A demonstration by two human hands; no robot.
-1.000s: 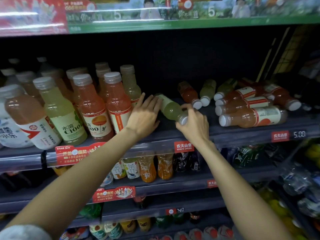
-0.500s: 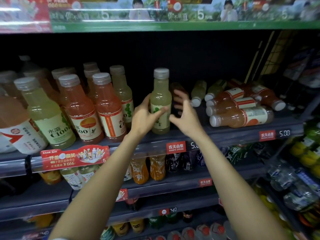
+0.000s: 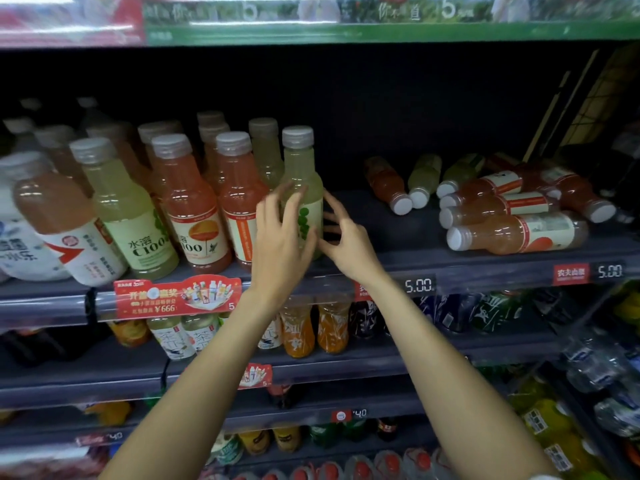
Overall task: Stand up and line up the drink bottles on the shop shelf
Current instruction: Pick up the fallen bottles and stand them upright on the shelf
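Head view: the pale green bottle (image 3: 302,174) stands upright on the shelf (image 3: 398,237), now tucked just beside the orange bottle (image 3: 239,195) at the right end of the standing row; half a second ago it stood apart from that row, further right. The left hand (image 3: 282,244) lies across the front of its label with fingers (image 3: 277,206) loosely spread and slightly blurred, touching the bottle rather than clamping it, where before it gripped the bottle's side. The right hand (image 3: 346,242) sits just right of the bottle, fingers (image 3: 334,211) curled but parted, thumb and forefinger near the label; whether they touch it I cannot tell. Well apart to the right, the fallen bottles (image 3: 512,223) lie on their sides with caps toward the front, unchanged. A red promo tag (image 3: 176,297) hangs on the shelf edge.
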